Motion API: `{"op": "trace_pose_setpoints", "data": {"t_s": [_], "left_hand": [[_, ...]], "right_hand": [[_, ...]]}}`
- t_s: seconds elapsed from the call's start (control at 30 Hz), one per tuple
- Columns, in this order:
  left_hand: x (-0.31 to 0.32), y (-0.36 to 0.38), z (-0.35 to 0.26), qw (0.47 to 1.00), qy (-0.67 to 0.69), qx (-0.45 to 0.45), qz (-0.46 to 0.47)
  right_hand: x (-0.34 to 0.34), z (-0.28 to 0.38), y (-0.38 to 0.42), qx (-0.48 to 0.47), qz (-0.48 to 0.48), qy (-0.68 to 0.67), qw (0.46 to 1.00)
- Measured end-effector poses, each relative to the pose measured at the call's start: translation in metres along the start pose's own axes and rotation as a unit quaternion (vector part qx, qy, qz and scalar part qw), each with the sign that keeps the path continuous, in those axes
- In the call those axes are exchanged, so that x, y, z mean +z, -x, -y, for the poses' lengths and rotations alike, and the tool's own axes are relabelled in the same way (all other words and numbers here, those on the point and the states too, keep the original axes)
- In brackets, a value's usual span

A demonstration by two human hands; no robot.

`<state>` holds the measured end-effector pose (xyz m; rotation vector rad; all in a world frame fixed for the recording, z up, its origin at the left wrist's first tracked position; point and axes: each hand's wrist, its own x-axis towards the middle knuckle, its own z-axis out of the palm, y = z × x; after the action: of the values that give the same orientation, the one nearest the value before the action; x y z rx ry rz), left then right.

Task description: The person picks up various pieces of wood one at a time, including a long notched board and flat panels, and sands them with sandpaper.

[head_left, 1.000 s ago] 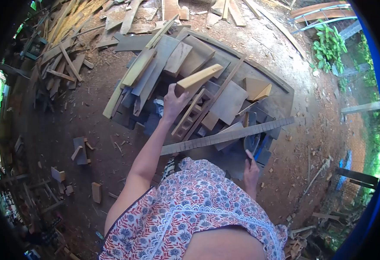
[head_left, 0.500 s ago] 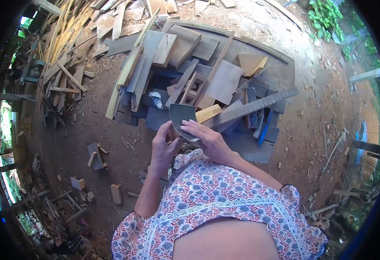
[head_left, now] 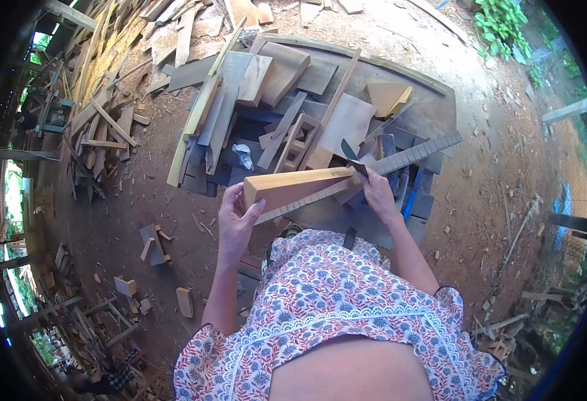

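My left hand [head_left: 235,217] grips the near, thick end of a long wooden piece [head_left: 297,180], with the thumb on its front side. The piece has a pale yellow top edge and a browner side, and lies tilted across my front. At its far end, my right hand [head_left: 379,192] is closed on a dark, curved sheet of sandpaper [head_left: 352,155], which stands up past the fingers and overlaps the wood's tip. Below and behind the piece runs a long strip with evenly spaced notches [head_left: 414,155], resting across the low work table [head_left: 380,230].
On the table are grey boards [head_left: 230,87], a wooden frame with square openings [head_left: 298,142], a crumpled white item [head_left: 243,156] and a long blue object [head_left: 412,194]. Scrap wood [head_left: 103,134] is heaped at left; offcuts [head_left: 184,302] lie on the dirt floor.
My right hand has moved right, taking the sandpaper from near my left hand to the wood's far end. The wooden piece has swung round, so its long side now shows.
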<state>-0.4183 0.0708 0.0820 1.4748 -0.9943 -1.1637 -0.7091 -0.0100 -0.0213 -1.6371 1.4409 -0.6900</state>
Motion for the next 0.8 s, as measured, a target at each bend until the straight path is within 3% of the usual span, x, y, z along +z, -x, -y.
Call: {"op": "trace_pose_setpoints", "data": {"t_s": [0.17, 0.27, 0.33, 0.43, 0.53, 0.57, 0.7, 0.8], "left_hand": [[0.009, -0.009, -0.001, 0.998, 0.014, -0.057, -0.03], [0.012, -0.012, -0.01, 0.996, -0.045, -0.082, -0.007], [0.014, -0.013, -0.011, 0.995, -0.043, -0.09, -0.01], [0.016, -0.012, -0.006, 0.995, -0.035, -0.094, -0.023], [0.01, -0.014, 0.001, 0.994, -0.003, -0.109, -0.028], [0.006, -0.013, 0.002, 0.991, 0.023, -0.128, -0.025], [0.0, -0.013, -0.001, 0.99, 0.003, -0.142, -0.021], [-0.005, -0.011, -0.012, 0.996, 0.003, -0.093, 0.008]], "right_hand": [[0.012, 0.027, 0.009, -0.002, 0.005, -0.009, 1.0], [0.028, 0.059, 0.015, -0.119, -0.024, -0.048, 0.991], [0.036, 0.091, 0.02, -0.253, -0.008, -0.007, 0.967], [0.06, 0.106, 0.03, -0.314, 0.049, 0.007, 0.948], [0.066, 0.07, 0.024, -0.334, 0.018, 0.066, 0.94], [0.064, 0.054, 0.021, -0.334, 0.02, 0.066, 0.94], [0.04, -0.025, 0.003, -0.158, -0.01, 0.157, 0.975], [0.009, -0.021, 0.003, -0.105, -0.079, 0.071, 0.989]]}}
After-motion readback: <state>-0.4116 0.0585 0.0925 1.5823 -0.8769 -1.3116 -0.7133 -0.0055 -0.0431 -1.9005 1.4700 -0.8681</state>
